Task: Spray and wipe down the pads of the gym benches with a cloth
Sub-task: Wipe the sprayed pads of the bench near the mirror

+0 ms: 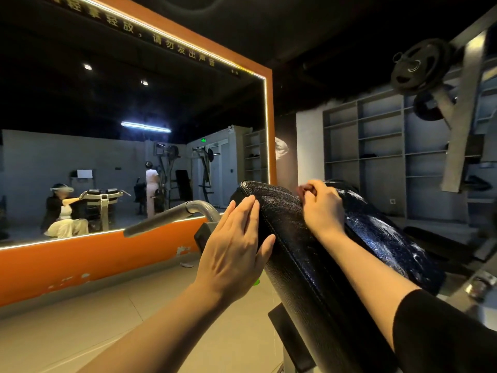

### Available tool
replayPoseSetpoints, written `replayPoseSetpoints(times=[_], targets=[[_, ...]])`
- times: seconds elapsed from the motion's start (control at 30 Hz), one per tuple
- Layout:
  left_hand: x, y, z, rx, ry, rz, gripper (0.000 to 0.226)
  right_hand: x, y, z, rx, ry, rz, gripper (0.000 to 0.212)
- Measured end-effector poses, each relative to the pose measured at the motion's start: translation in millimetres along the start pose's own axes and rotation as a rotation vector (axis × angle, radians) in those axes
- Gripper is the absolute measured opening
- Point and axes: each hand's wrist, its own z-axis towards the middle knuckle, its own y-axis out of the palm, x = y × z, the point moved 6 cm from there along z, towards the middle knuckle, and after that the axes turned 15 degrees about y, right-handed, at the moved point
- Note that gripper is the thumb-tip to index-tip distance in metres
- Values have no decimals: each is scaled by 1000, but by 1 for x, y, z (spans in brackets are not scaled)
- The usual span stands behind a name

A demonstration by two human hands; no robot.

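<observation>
A black textured bench pad (pixel 301 254) slopes up from lower right to its top end at centre. Its right face is wet and glistens. My left hand (pixel 236 243) lies flat against the pad's left side, fingers together and extended, holding nothing. My right hand (pixel 320 208) rests on the pad's upper ridge, closed around a small reddish-brown cloth (pixel 305 189) that peeks out past the fingers. No spray bottle can be made out; only a small green spot shows below my left hand.
A grey metal handle bar (pixel 172 215) of the machine curves left of the pad. A large orange-framed mirror (pixel 129 146) fills the left wall. Weight plates (pixel 419 65) hang on a frame at upper right, with grey shelves (pixel 382 146) behind. Tiled floor (pixel 107 313) lies at lower left.
</observation>
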Motion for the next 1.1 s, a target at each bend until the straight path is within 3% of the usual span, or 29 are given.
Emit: replayPoseSetpoints(times=[0.07,0.13,0.2,0.4,0.5,0.57,0.63,0.67,0.9,0.97,1.03,1.1], targets=[[0,-1,0,11,6,13,63,-42,7,-26,-103,-289,111,31],[0,-1,0,17,6,14,62,-63,25,-46,-284,-449,84,33],[0,-1,0,21,9,11,62,-56,32,-30,-318,-375,58,34],[0,0,-1,15,1,17,62,25,13,23,-121,102,-97,30],[0,1,-1,17,1,11,62,-6,0,7,7,-43,24,30],[0,0,-1,19,4,11,62,-48,16,-14,-188,-251,169,38],[0,0,-1,26,6,3,61,-70,42,-31,-380,-415,76,44],[0,-1,-1,29,8,1,60,-70,49,-28,-396,-432,26,41],[0,1,-1,8,4,3,62,4,35,38,-201,20,-121,31],[-1,0,-1,10,3,3,62,1,18,28,-75,7,-109,28],[-1,-1,-1,19,6,11,62,-27,1,3,3,-121,17,29],[0,-1,-2,32,11,7,61,-60,-1,-25,-147,-253,216,35]])
